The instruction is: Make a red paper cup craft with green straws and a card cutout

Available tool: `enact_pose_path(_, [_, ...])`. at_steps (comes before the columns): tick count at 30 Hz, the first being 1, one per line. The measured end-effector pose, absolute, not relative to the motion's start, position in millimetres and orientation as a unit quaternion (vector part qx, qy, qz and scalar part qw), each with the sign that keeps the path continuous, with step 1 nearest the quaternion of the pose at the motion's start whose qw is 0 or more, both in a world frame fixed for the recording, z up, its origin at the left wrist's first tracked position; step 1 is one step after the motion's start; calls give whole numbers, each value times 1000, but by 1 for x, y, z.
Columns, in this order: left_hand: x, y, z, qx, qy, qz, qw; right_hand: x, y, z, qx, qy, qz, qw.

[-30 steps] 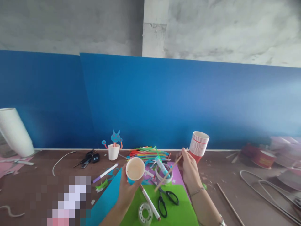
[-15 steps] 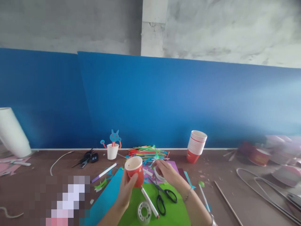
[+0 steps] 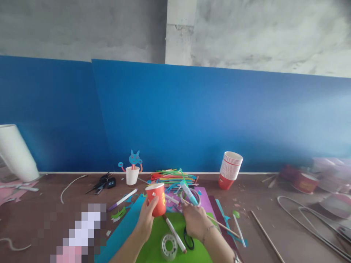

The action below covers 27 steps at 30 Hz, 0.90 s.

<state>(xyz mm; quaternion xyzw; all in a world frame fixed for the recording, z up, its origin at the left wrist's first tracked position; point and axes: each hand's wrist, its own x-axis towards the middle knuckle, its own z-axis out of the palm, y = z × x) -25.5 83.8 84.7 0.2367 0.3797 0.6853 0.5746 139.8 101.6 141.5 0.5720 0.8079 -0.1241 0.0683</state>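
My left hand [image 3: 146, 221] is closed around a red paper cup [image 3: 158, 206] with a white rim, held nearly upright above the green paper [image 3: 153, 241]. My right hand [image 3: 195, 221] is closed on a thin wooden stick [image 3: 226, 227], which sticks out past the fingers and back toward the right. Beneath that hand lie black-handled scissors [image 3: 189, 241], mostly hidden. Just beyond the fingers, a white and blue tube [image 3: 189, 193] lies across a tape roll [image 3: 199, 200]. A white marker [image 3: 176, 235] and a clear tape roll [image 3: 164, 252] rest on the green sheet.
A white cup with a blue paper cat figure [image 3: 132, 176] stands at the back. Colourful pipe cleaners [image 3: 170, 177] are heaped right of it. Stacked paper cups [image 3: 230, 170] stand farther right. A purple-capped marker [image 3: 123, 199], another stick [image 3: 265, 233] and cable loops [image 3: 309, 223] lie around.
My right hand has drawn back from the tape roll toward me, over the scissors, and a wooden stick now shows in it. The cup in my left hand has turned, showing yellow print.
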Motion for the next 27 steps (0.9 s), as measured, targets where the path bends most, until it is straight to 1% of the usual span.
enact_pose_path(3, [-26, 85, 85, 178, 362, 675, 618, 129, 98, 136, 572, 810, -105, 79])
enact_pose_path(6, [-28, 89, 86, 119, 342, 662, 656, 131, 98, 137, 563, 814, -121, 70])
enact_pose_path(9, [-32, 92, 88, 65, 316, 686, 652, 142, 98, 146, 543, 819, -182, 17])
enact_pose_path(12, [-36, 95, 90, 44, 335, 694, 635, 148, 93, 156, 489, 833, -255, -42])
enact_pose_path(15, [-38, 98, 88, 32, 354, 691, 629, 140, 84, 162, 426, 858, -267, -108])
enact_pose_path(17, [-38, 99, 87, 18, 345, 703, 621, 129, 77, 163, 396, 871, -258, -131])
enact_pose_path(19, [-36, 99, 89, 3, 344, 708, 617, 116, 71, 161, 399, 876, -240, -123])
enact_pose_path(23, [-32, 98, 96, -17, 337, 696, 634, 100, 67, 153, 455, 861, -213, -77])
enact_pose_path(27, [-31, 97, 96, -17, 322, 695, 643, 96, 69, 142, 459, 856, -211, -105])
